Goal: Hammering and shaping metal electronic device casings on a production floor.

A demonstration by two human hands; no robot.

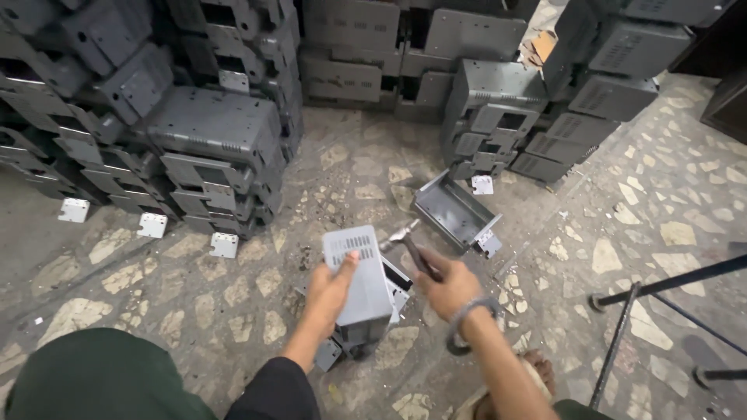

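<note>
- The left hand [331,289] grasps a grey sheet-metal casing [359,281] with a slotted vent panel, fingers curled over its near edge, holding it upright on the stone floor [233,295] directly in front of the person.
- The right hand [449,289], a metal bangle [467,323] on its wrist, is clenched round the handle of a small hammer [410,243]; the hammer head hangs just beside the upper right edge of the casing, not clearly touching it.
- Another grey metal part [397,289] sits under or behind the held casing; how the two join is hidden by the hand.
- A second, open casing [455,211] lies tilted on the floor a little beyond the hammer, apart from the held one, a small white bracket [482,184] near it.
- Large stacks of similar grey casings [210,148] line the far side, and a smaller stack [498,117] stands to the right of them.
- Judging from this, the hammering on the held casing appears to be in progress, not finished: the piece is in hand and not set with any stack.
- Whether the stacked casings are worked or waiting cannot be told from the picture.
- The person's bare foot [537,372] rests by the right forearm; thin black metal rods [661,288] cross the floor at right.
</note>
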